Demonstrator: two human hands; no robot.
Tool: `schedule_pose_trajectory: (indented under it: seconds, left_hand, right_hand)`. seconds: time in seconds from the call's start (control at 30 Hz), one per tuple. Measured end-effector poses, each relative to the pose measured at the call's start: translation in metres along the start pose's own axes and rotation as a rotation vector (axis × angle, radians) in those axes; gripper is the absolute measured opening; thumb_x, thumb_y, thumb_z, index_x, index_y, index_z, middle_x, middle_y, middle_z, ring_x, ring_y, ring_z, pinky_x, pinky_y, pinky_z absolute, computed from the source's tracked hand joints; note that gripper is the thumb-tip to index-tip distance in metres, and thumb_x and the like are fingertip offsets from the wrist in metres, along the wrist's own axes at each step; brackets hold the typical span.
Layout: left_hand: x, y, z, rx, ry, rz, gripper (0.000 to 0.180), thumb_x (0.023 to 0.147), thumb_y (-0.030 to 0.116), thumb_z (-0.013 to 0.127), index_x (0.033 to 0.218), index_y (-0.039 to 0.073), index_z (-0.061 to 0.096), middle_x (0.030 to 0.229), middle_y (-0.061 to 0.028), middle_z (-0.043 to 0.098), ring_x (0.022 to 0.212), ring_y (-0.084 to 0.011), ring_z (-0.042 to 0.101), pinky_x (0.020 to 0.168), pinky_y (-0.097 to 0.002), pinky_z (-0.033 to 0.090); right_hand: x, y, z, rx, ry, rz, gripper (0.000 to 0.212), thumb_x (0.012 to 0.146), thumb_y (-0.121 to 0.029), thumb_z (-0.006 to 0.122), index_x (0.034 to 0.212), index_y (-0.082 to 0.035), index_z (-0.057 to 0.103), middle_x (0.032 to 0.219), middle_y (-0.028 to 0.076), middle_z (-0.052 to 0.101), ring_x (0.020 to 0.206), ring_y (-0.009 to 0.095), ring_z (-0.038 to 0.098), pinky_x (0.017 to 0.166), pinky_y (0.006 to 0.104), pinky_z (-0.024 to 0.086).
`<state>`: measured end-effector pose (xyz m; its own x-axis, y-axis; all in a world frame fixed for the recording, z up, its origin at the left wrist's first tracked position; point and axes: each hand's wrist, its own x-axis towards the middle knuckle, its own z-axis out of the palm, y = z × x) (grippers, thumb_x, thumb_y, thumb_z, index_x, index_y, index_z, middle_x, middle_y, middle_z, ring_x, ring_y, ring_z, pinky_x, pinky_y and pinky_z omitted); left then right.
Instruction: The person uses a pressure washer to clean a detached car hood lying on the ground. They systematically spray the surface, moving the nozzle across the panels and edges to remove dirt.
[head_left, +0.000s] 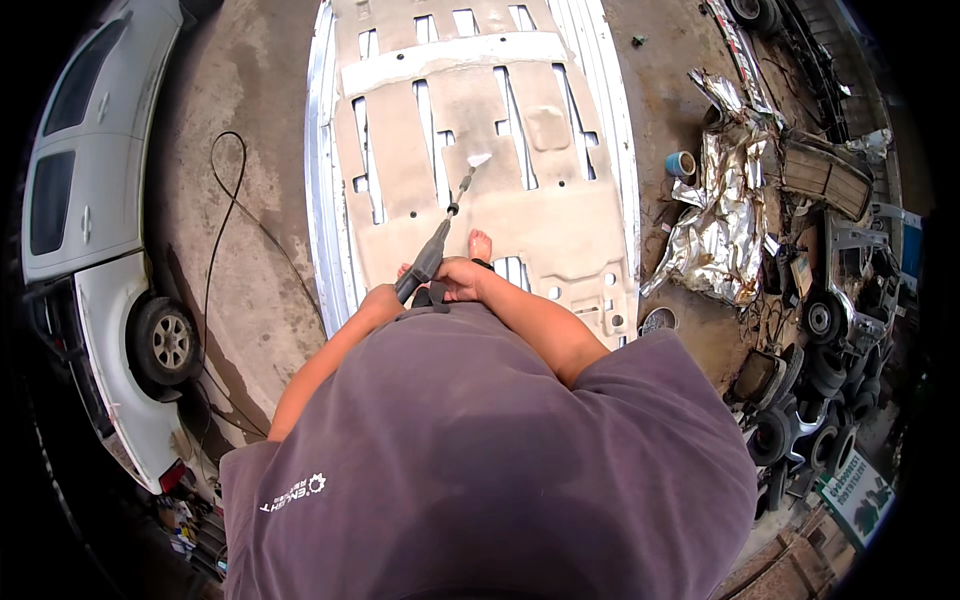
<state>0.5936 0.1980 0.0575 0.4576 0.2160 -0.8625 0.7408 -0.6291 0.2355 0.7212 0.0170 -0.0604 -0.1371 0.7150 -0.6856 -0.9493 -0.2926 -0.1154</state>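
A dark grey pressure washer gun with a thin lance points up and away over a beige moulded floor mat. My right hand is closed around its grip. My left hand lies against the rear end of the gun, closed on it, its fingers partly hidden. Just beyond the nozzle is a small white patch on the mat, with darker, greyish surface around it. Through long slots in the mat shows a white ribbed metal panel. My bare foot is on the mat.
A black hose loops over the concrete at left, beside a white pickup. At right lie crumpled silver sheeting, a blue bucket, a metal bowl and several old tyres among scrap car parts.
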Motion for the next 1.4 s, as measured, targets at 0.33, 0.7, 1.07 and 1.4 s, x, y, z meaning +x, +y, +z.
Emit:
schedule_pose_trajectory:
  seconds: [0.33,0.7,1.07,1.4]
  left_hand:
    - [-0.104,0.015,-0.086,-0.087,-0.102,-0.002,0.037,0.068,0.018,0.085,0.090,-0.005,0.067,0.081,-0.0206,0.069,0.080,-0.0343,0.068,0.076,-0.0429,0.053]
    - [-0.189,0.019,-0.127,-0.054,-0.127,0.043,0.040,0.066,0.014,0.084,0.097,-0.005,0.068,0.081,-0.0202,0.068,0.077,-0.0335,0.065,0.074,-0.0423,0.051]
    - [-0.218,0.001,-0.099,-0.164,-0.026,0.009,0.032,0.068,0.014,0.074,0.096,-0.003,0.071,0.084,-0.0266,0.069,0.082,-0.0398,0.069,0.075,-0.0452,0.052]
    - [-0.238,0.005,-0.112,-0.022,-0.031,-0.047,0.033,0.068,0.016,0.075,0.095,-0.003,0.069,0.081,-0.0226,0.069,0.077,-0.0363,0.068,0.072,-0.0439,0.052]
  right_hand:
    - [0.048,-0.050,0.020,0.359,0.491,-0.240,0.021,0.098,-0.014,0.059,0.110,0.000,0.050,0.092,0.012,0.053,0.072,0.027,0.060,0.068,0.0535,0.060]
    - [0.084,-0.031,0.030,0.185,0.472,-0.044,0.019,0.088,0.006,0.045,0.106,0.002,0.047,0.090,0.014,0.052,0.068,0.027,0.060,0.057,0.0480,0.060]
    - [0.075,-0.021,0.049,-0.088,0.395,0.115,0.006,0.089,0.002,0.047,0.093,0.004,0.051,0.079,0.012,0.059,0.064,0.026,0.066,0.056,0.0388,0.062]
    - [0.092,-0.005,0.051,-0.212,0.294,0.322,0.006,0.087,-0.001,0.052,0.093,0.000,0.052,0.073,0.011,0.058,0.056,0.023,0.062,0.048,0.0361,0.057]
